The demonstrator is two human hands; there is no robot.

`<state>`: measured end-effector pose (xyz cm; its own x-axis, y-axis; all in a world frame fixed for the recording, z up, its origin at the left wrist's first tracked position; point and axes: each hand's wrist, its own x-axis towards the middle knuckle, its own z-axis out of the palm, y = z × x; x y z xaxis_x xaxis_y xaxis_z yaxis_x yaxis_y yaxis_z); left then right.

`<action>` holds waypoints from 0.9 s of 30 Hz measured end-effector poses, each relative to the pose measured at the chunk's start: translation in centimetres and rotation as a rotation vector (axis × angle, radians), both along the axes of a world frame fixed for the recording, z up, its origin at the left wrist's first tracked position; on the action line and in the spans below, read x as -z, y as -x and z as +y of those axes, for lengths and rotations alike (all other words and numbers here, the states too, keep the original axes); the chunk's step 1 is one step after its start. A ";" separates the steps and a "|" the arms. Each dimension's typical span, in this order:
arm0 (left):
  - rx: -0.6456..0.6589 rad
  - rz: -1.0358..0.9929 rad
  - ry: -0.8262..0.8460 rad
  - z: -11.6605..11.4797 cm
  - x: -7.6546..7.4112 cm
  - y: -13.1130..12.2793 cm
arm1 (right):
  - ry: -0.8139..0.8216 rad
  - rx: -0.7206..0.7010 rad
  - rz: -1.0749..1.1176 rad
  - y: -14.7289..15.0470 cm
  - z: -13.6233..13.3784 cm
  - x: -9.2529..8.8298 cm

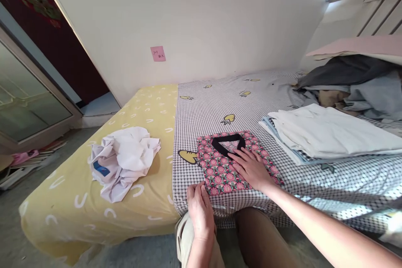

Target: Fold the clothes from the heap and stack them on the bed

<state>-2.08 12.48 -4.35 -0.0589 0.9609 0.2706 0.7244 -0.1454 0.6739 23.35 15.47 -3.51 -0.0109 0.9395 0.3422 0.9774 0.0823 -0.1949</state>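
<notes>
A folded pink, green and black patterned shirt (220, 171) with a black neckband lies on the bed near its front edge. My right hand (251, 167) rests flat on it, fingers spread just below the neckband. At the shirt's near left corner, my left hand (200, 207) has its fingers drawn together, pinching the cloth edge. Part of the shirt's right side is covered by my right hand.
A crumpled white garment (125, 155) lies on the yellow part of the bed cover (157, 113). To the right is a stack of folded clothes (326, 134), white on top. Behind it sits a heap of dark and grey clothes (351, 75). A pink note (158, 53) hangs on the wall.
</notes>
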 end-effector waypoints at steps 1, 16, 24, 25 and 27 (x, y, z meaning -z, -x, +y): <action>0.028 -0.026 0.010 -0.1 -0.1 0.1 | -0.005 0.000 -0.009 0.0 0.0 0.0; 0.416 -0.668 0.393 -0.1 -0.3 0.0 | -0.008 0.003 -0.082 0.0 -0.1 -0.5; 0.471 -0.682 0.493 0.2 0.2 -0.6 | -0.037 0.000 -0.070 0.0 -0.1 -0.2; 0.463 -0.685 0.480 0.2 0.3 -0.8 | -0.039 0.001 -0.069 0.0 -0.1 -0.2; 0.436 -0.709 0.462 0.2 0.6 -1.1 | -0.041 0.005 -0.067 0.0 -0.1 -0.2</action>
<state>-1.03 12.64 -4.91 0.3253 0.9400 -0.1024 0.0693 0.0843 0.9940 23.31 15.37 -3.29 -0.0304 0.9250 0.3787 0.9885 0.0840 -0.1258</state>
